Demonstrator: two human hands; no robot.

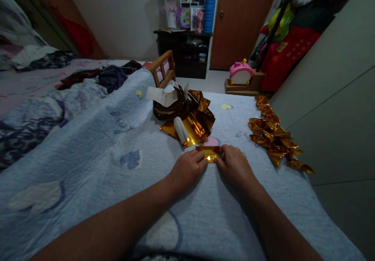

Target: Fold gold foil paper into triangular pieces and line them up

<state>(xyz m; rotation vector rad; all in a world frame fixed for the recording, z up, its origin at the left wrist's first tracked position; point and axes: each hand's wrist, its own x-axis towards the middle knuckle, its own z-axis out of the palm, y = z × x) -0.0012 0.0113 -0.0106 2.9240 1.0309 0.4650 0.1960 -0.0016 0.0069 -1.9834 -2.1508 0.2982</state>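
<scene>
A small folded sheet of gold foil paper (211,151) lies on the bed between both hands. My left hand (189,168) grips its left end, the fingers curled over it. At the opposite end, my right hand (236,165) pinches the paper with thumb and fingers. Just beyond them is a fanned stack of gold foil sheets (205,114), with a white rolled piece (181,130) resting on top. Off to the right sits a heap of folded gold foil pieces (274,138), pointed at their ends.
A light blue quilt (146,198) with heart prints covers the bed. Rumpled clothes (113,77) lie on the left. A wooden bed rail (161,69), a dark cabinet (184,54) and a pink toy case (241,73) stand beyond; a pale panel (336,109) borders the right.
</scene>
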